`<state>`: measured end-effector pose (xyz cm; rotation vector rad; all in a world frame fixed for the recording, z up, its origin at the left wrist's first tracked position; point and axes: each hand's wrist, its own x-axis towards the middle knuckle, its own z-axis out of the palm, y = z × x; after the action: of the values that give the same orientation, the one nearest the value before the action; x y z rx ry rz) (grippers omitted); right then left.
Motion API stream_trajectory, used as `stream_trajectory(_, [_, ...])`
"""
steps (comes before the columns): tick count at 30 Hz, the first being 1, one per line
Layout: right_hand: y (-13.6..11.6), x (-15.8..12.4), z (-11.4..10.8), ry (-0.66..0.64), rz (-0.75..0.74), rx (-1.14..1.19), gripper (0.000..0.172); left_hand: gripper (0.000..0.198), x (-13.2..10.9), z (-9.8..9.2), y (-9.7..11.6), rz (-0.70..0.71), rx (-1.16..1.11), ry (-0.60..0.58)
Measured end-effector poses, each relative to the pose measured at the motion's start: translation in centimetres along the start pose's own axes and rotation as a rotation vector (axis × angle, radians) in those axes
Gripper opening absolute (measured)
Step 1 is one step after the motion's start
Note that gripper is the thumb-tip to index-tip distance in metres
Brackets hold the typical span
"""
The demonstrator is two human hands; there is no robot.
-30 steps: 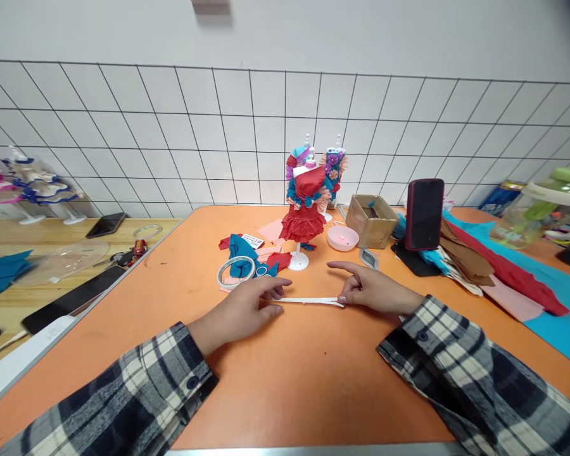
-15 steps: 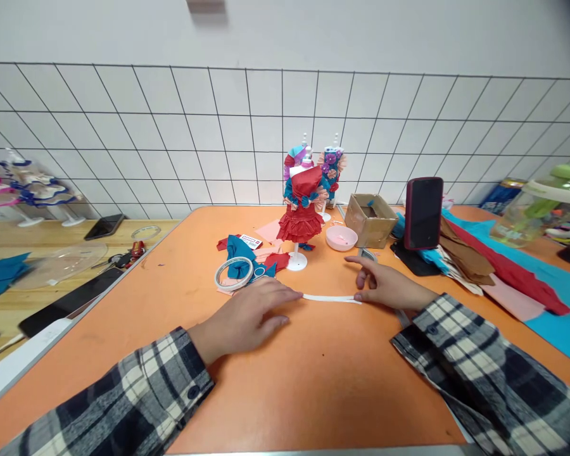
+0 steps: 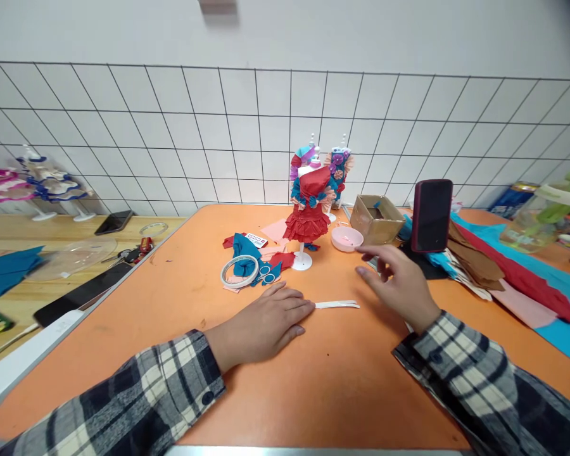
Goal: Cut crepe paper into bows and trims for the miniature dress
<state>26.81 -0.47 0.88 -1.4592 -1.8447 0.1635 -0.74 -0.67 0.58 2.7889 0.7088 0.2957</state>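
Note:
A thin white strip [image 3: 338,304] lies on the orange tabletop; whether it is tape or paper I cannot make out. My left hand [image 3: 270,323] rests flat, fingers stretched out, with its fingertips over the strip's left end. Raised above the table to the right of the strip, my right hand [image 3: 399,282] has its fingers apart and holds nothing visible. Beyond my left hand are a roll of tape [image 3: 225,273], small scissors [image 3: 266,274] and teal cloth scraps [image 3: 243,246]. A small dress form in a red ruffled dress [image 3: 307,221] stands behind them.
At the back right are a pink bowl [image 3: 347,239], a cardboard box [image 3: 377,218] and an upright phone [image 3: 432,215]. Layered cloth pieces [image 3: 517,272] lie along the right side. A wooden table [image 3: 9,231] with phones and keys adjoins on the left.
My right hand has let go of the strip's right end and lifted up and to the right. The left hand stays at the strip's left end, lying flatter. The view has shifted slightly left.

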Motion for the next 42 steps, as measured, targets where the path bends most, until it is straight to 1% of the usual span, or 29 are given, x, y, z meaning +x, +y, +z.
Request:
stream_trajectory(1, [-0.8, -0.4, 0.3, -0.058, -0.148, -0.054, 0.03, 0.039, 0.0, 0.0, 0.0, 0.003, 0.006, -0.003])
stream_trajectory(2, [-1.4, -0.7, 0.6, -0.149, -0.282, -0.1, 0.025, 0.039, 0.0, 0.1, 0.0, 0.004, 0.015, -0.005])
stream_trajectory(3, [-2.0, -1.1, 1.0, -0.232, -0.385, -0.149, 0.022, 0.04, 0.1, 0.1, 0.0, 0.002, 0.024, -0.008])
stream_trajectory(4, [-2.4, -1.3, 1.4, -0.298, -0.454, -0.2, 0.02, 0.041, 0.1, 0.2, 0.0, -0.001, 0.035, -0.009])
stream_trajectory(5, [-2.7, -1.5, 1.8, -0.342, -0.492, -0.253, 0.019, 0.042, 0.0, 0.2, 0.0, -0.004, 0.046, -0.011])
stream_trajectory(7, [-2.8, -1.7, 2.5, -0.382, -0.515, -0.337, 0.02, 0.044, 0.0, 0.4, -0.1, -0.012, 0.065, -0.015])
stream_trajectory(9, [-2.6, -1.6, 2.9, -0.399, -0.518, -0.376, 0.021, 0.046, -0.1, 0.5, -0.2, -0.015, 0.075, -0.021])
stream_trajectory(13, [-2.3, -1.4, 3.3, -0.415, -0.52, -0.384, 0.023, 0.049, -0.3, 0.7, -0.5, -0.011, 0.059, -0.02])
stream_trajectory(16, [-2.6, -1.5, 3.8, -0.412, -0.521, -0.406, 0.024, 0.048, -0.2, 0.7, -0.5, -0.006, 0.044, -0.01])
stream_trajectory(19, [-2.9, -1.7, 4.4, -0.402, -0.489, -0.446, 0.022, 0.045, 0.0, 1.1, -0.5, -0.042, -0.02, 0.022])
stream_trajectory(21, [-3.0, -1.7, 4.7, -0.395, -0.438, -0.411, 0.018, 0.04, 0.3, 1.5, -0.4, -0.128, -0.112, 0.104])
stream_trajectory(23, [-3.1, -1.8, 4.6, -0.374, -0.394, -0.329, 0.016, 0.036, 0.7, 1.8, -0.2, -0.245, -0.205, 0.237])
stream_trajectory(25, [-3.2, -1.8, 4.4, -0.331, -0.392, -0.254, 0.015, 0.035, 1.0, 1.9, 0.0, -0.337, -0.268, 0.364])
stream_trajectory(27, [-3.4, -1.9, 4.1, -0.281, -0.425, -0.228, 0.015, 0.034, 1.2, 1.9, 0.1, -0.379, -0.318, 0.423])
stream_trajectory(29, [-3.6, -2.0, 3.8, -0.248, -0.474, -0.226, 0.016, 0.033, 1.3, 1.8, -0.1, -0.422, -0.381, 0.411])
stream_trajectory(32, [-4.0, -2.3, 3.7, -0.228, -0.535, -0.207, 0.017, 0.032, 1.4, 1.7, -0.3, -0.512, -0.521, 0.279])
stream_trajectory(34, [-4.2, -2.3, 3.8, -0.227, -0.532, -0.151, 0.015, 0.027, 1.5, 1.7, -0.3, -0.539, -0.623, 0.213])
stream_trajectory(35, [-4.3, -2.4, 3.9, -0.228, -0.51, -0.097, 0.013, 0.025, 1.5, 1.6, -0.2, -0.537, -0.662, 0.205])
stream_trajectory(38, [-4.6, -2.3, 4.0, -0.235, -0.393, 0.154, 0.007, 0.021, 1.5, 1.2, 0.0, -0.52, -0.705, 0.251])
stream_trajectory(40, [-4.6, -2.2, 3.9, -0.23, -0.272, 0.337, 0.005, 0.021, 1.3, 1.0, -0.2, -0.524, -0.693, 0.275])
stream_trajectory(42, [-4.3, -1.9, 3.4, -0.2, -0.116, 0.508, 0.011, 0.022, 1.0, 0.8, -0.9, -0.557, -0.684, 0.279])
